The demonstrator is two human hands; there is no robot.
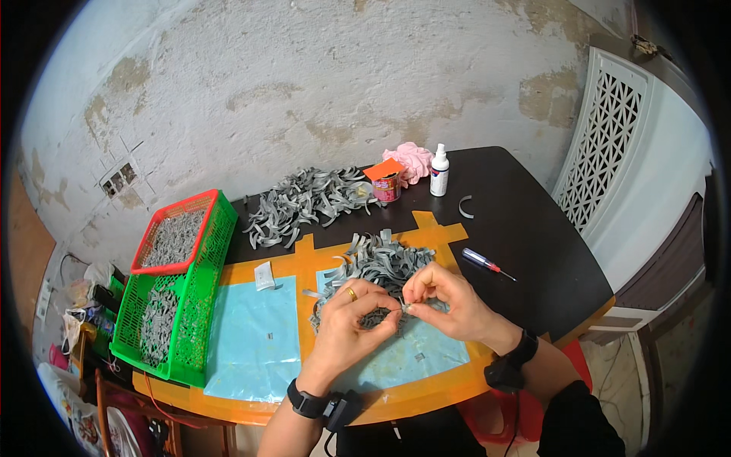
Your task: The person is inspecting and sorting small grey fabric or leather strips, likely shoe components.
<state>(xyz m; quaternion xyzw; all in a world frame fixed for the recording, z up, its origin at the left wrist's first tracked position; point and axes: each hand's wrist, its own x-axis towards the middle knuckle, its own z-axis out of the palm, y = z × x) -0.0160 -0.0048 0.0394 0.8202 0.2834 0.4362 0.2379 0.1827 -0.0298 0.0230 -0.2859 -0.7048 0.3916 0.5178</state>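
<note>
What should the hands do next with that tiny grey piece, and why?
Probably push the small part fully onto the grey strip. Both the left hand and right hand pinch it together at their fingertips, above the heap of grey strips, so it looks mid-assembly, though the joint itself is too small to see.

We see a small grey clip piece point(407, 308) pinched between the fingertips of both hands, just above the light-blue mat. Right behind it lies a loose heap of grey curved strips point(378, 263), tangled and overlapping, resting on the mat and the orange-taped tabletop point(304, 255).
</note>
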